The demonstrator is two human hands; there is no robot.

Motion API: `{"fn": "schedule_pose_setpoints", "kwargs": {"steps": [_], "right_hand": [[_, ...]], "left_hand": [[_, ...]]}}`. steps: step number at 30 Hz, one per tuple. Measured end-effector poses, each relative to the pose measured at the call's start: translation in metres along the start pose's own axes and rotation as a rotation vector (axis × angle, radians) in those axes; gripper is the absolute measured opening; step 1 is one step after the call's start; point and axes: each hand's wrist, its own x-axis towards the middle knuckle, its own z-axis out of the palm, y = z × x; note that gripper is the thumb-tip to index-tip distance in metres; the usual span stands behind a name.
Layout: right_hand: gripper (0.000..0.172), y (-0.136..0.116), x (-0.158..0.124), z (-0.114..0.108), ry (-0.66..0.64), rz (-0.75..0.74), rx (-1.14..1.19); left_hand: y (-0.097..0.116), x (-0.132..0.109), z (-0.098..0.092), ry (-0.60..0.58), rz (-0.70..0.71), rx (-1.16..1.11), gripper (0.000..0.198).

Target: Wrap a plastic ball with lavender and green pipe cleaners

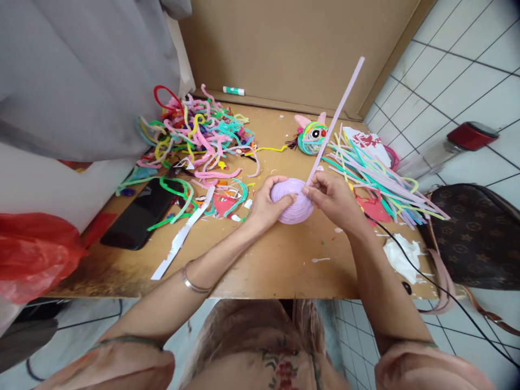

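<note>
Tangled pipe cleaners (207, 143) far left, straight bundle (382, 176) right, table (276, 271) showing between and nearward, left hand (266, 207) clamped on lilac coil (296, 213), right hand (331, 197) fingertips pinching lilac strip (337, 116)

A hand could pass over the brown wooden tabletop (276, 271) at lower centre; a slanting lilac fuzzy stem (337, 116) bars upper centre-right, tangled multicoloured fuzzy stems (204, 142) the upper left.

Craft workspace: colourful fuzzy stems (207, 142) across a table (260, 271)
</note>
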Motion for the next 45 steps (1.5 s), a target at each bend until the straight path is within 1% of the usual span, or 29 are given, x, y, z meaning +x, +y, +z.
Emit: {"fn": "schedule_pose_setpoints", "kwargs": {"steps": [2, 4, 10, 18, 23, 25, 28, 32, 34, 37, 40, 42, 43, 45], "right_hand": [[0.029, -0.004, 0.004, -0.003, -0.014, -0.038, -0.056], [0.025, -0.006, 0.007, -0.004, -0.038, -0.067, -0.08], [0.014, 0.0, 0.013, -0.004, -0.095, -0.096, -0.038], [0.013, -0.004, 0.016, -0.008, -0.116, -0.182, -0.109], [0.011, -0.003, 0.019, -0.008, -0.114, -0.198, -0.095], [0.012, -0.002, 0.019, -0.007, -0.106, -0.201, -0.075], [0.019, 0.0, 0.018, -0.004, -0.076, -0.204, -0.035], [0.029, 0.003, 0.012, 0.002, 0.028, -0.169, 0.026], [0.029, 0.005, 0.009, 0.005, 0.077, -0.158, 0.039], [0.027, 0.007, 0.005, 0.01, 0.11, -0.199, 0.043], [0.028, 0.008, 0.003, 0.012, 0.116, -0.228, 0.048], [0.03, 0.009, 0.003, 0.013, 0.116, -0.229, 0.044], [0.031, 0.009, 0.003, 0.013, 0.115, -0.229, 0.039], [0.032, 0.01, 0.002, 0.013, 0.11, -0.233, 0.033]], "left_hand": [[0.0, 0.001, -0.001, -0.016, -0.002, -0.004, 0.046], [-0.001, 0.001, -0.001, -0.031, 0.0, -0.009, 0.046], [0.0, 0.002, -0.001, -0.05, 0.003, -0.014, 0.045], [0.003, 0.002, -0.002, -0.054, 0.008, -0.006, 0.041], [0.004, 0.003, -0.003, -0.067, 0.0, -0.014, 0.042], [0.004, 0.003, -0.003, -0.075, -0.002, -0.012, 0.044], [0.004, 0.002, -0.003, -0.084, 0.01, -0.009, 0.043], [0.002, 0.002, -0.002, -0.093, 0.032, -0.019, 0.041], [0.0, 0.002, -0.002, -0.084, 0.071, -0.035, 0.041], [-0.004, 0.001, -0.001, -0.035, 0.178, -0.039, 0.04], [-0.004, -0.002, -0.001, 0.014, 0.285, 0.039, 0.03], [-0.002, -0.004, -0.002, 0.023, 0.342, 0.106, 0.024], [-0.001, -0.005, -0.002, 0.017, 0.361, 0.132, 0.025], [-0.001, -0.005, -0.003, -0.002, 0.368, 0.168, 0.033]]}}
